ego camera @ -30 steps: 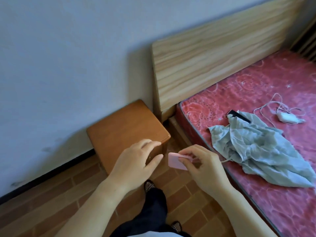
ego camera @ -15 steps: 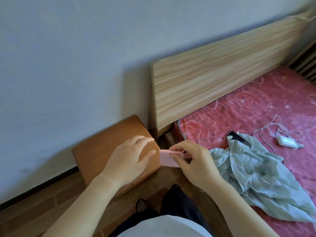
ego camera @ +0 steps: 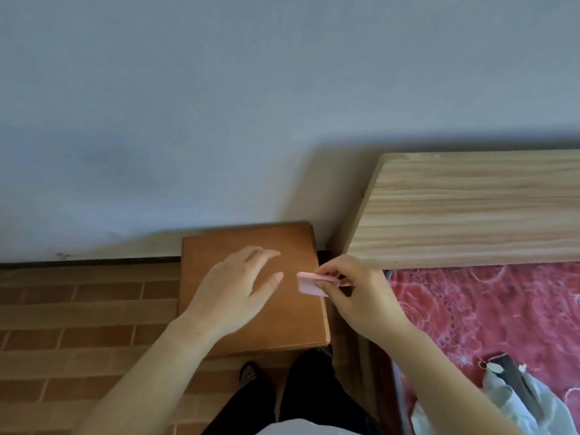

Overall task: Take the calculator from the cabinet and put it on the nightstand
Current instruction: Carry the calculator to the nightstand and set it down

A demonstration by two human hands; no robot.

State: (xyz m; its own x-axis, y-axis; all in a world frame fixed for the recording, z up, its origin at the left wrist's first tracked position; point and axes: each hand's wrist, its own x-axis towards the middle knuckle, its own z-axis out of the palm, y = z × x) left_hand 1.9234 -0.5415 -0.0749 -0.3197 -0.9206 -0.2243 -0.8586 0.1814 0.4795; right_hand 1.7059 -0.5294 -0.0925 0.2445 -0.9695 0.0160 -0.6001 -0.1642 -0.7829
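A small pink calculator [ego camera: 309, 286] is pinched at its right end by my right hand [ego camera: 354, 296], just over the right edge of the brown wooden nightstand [ego camera: 219, 255]. It is tilted, and only its plain pink back shows. My left hand [ego camera: 237, 293] hovers over the middle of the nightstand's top with its fingers straight and spread, holding nothing. A short gap separates its thumb from the calculator. Whether the calculator touches the top I cannot tell.
The nightstand stands against a pale wall [ego camera: 219, 120], with brick-pattern floor [ego camera: 78, 309] to its left. A light wooden headboard [ego camera: 470, 211] and a red patterned mattress [ego camera: 470, 309] lie to the right. A grey-green cloth [ego camera: 514, 403] with a dark object lies at the bottom right.
The view has swung to face the nightstand from above. My right hand has carried the calculator from beside the nightstand's front to over its right edge. My left hand has spread over the top.
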